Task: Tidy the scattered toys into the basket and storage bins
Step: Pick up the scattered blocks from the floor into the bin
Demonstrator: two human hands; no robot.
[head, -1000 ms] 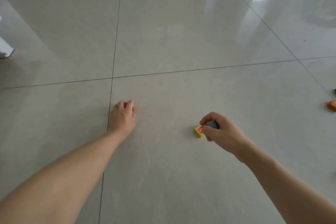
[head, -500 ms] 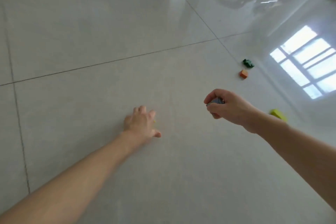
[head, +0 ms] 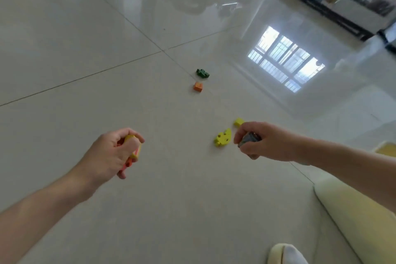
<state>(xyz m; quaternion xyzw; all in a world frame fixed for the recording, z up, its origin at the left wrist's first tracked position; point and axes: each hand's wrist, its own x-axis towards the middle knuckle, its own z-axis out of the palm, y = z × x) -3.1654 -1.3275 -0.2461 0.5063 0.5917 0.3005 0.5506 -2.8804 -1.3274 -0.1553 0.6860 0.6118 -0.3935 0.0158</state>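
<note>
My left hand [head: 111, 153] is raised over the tiled floor and grips a yellow block [head: 137, 152] together with an orange-red toy piece [head: 126, 164]. My right hand [head: 260, 141] holds a small grey toy [head: 248, 138] in curled fingers. Just left of that hand a flat yellow toy [head: 223, 137] lies on the floor, with a small yellow block [head: 238, 122] behind it. Farther off sit an orange block [head: 198, 87] and a dark green toy [head: 202, 73].
A pale yellow cushion or sofa edge [head: 355, 216] fills the lower right, with my white-socked foot [head: 286, 254] beside it. A dark low shelf [head: 325, 8] with books stands at the far right. A window's reflection [head: 285, 64] shines on the glossy floor.
My view has swung right, bringing more toys and the shelf into sight. My left hand has lifted off the floor with the yellow block and orange-red piece in it.
</note>
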